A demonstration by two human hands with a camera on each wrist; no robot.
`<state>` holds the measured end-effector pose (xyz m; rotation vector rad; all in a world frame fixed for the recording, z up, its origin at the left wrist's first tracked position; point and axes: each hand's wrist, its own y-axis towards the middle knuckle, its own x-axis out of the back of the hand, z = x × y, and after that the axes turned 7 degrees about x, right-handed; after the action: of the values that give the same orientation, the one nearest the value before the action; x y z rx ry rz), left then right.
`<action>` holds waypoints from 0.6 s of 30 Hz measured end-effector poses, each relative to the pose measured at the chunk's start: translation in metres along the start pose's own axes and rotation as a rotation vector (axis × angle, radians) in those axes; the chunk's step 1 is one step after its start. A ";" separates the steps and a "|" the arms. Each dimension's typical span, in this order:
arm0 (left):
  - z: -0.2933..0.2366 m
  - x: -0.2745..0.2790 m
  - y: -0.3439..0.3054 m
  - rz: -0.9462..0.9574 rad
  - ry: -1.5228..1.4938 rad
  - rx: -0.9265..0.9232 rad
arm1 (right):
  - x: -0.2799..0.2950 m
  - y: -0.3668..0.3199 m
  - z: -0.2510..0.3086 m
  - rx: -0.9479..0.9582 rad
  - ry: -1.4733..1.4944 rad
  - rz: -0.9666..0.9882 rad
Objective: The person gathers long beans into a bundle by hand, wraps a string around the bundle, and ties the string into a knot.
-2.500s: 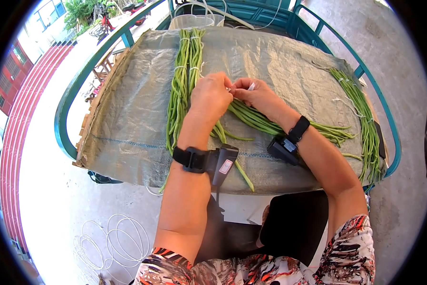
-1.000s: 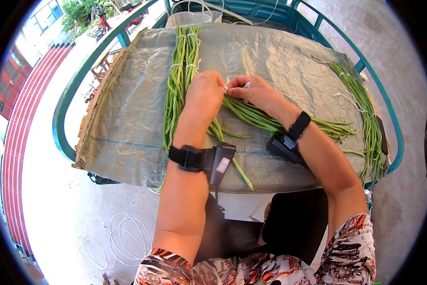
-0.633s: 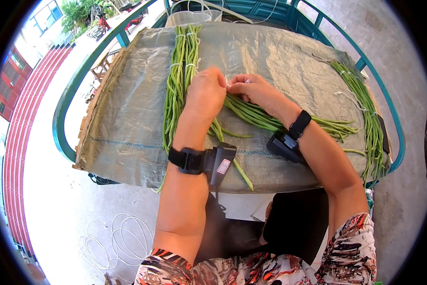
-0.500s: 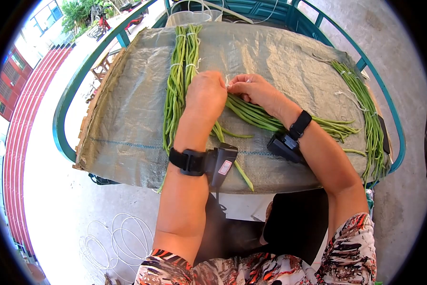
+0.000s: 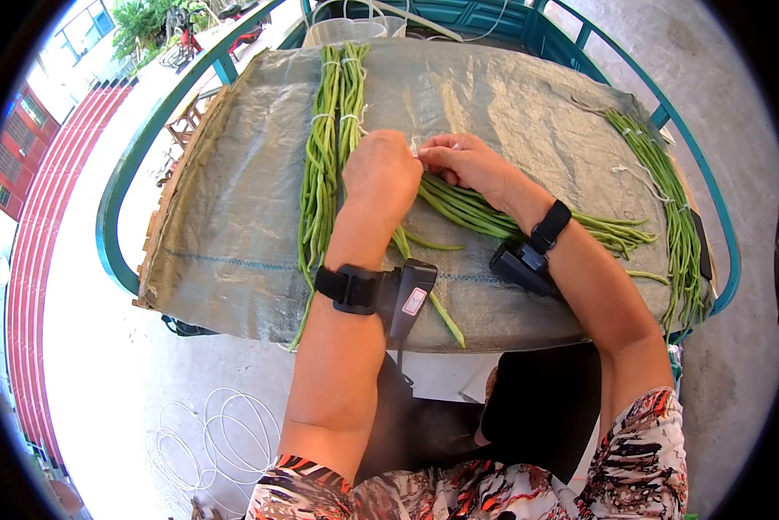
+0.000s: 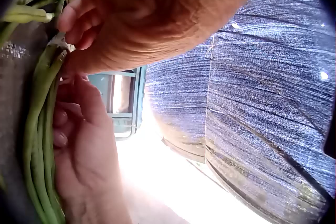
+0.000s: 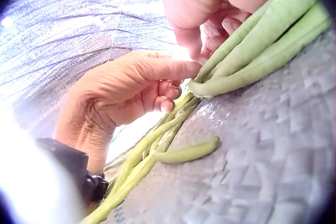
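A bundle of long green beans (image 5: 467,215) lies slantwise under my hands in the head view, its tails spreading to the right. At its upper left end my left hand (image 5: 382,173) and right hand (image 5: 469,166) meet, fingertips nearly touching. Thumb and fingers of each pinch a thin white string (image 5: 416,146), whose loose end shows between them. In the right wrist view the left hand (image 7: 131,85) has its thumb right at the gathered bean ends (image 7: 210,85). The left wrist view shows the right hand (image 6: 86,145) close beside the bean stems (image 6: 39,140); the knot area is mostly hidden by fingers.
Two tied bean bundles (image 5: 318,173) lie lengthwise left of my hands. Another tied bundle (image 5: 667,199) lies at the right edge. All rest on a woven plastic sheet (image 5: 233,191) over a cart with teal rails (image 5: 116,208). A clear bucket (image 5: 346,33) stands behind.
Both hands stay at the bundle's end, shifting only slightly while fingertips work the string. A loose end of string now shows above the fingertips. The bean bundles keep their places.
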<state>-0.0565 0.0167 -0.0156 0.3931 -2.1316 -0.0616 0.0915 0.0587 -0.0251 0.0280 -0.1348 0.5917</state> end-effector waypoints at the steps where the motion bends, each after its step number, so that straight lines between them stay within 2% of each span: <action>1: 0.000 0.001 0.000 0.008 -0.009 0.007 | 0.000 0.000 0.001 -0.002 0.002 0.002; 6: 0.009 0.001 0.003 0.035 -0.176 -0.048 | 0.005 -0.007 0.003 0.041 -0.043 -0.002; 8: 0.006 0.002 0.003 0.119 -0.221 0.032 | 0.010 -0.006 -0.003 0.060 -0.089 -0.011; 9: 0.004 0.003 0.004 0.161 -0.244 0.070 | 0.010 -0.005 -0.005 0.102 -0.166 -0.021; 11: 0.008 -0.002 0.006 0.134 -0.262 0.021 | 0.009 -0.004 -0.006 0.184 -0.323 -0.045; 14: 0.009 -0.001 0.006 0.124 -0.243 -0.006 | 0.006 -0.006 -0.001 0.188 -0.444 -0.055; 18: 0.006 0.004 0.002 0.094 -0.185 -0.026 | 0.005 0.000 0.001 0.103 -0.401 -0.102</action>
<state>-0.0643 0.0164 -0.0152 0.2800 -2.3261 -0.0738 0.0960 0.0612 -0.0234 0.2527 -0.4889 0.4848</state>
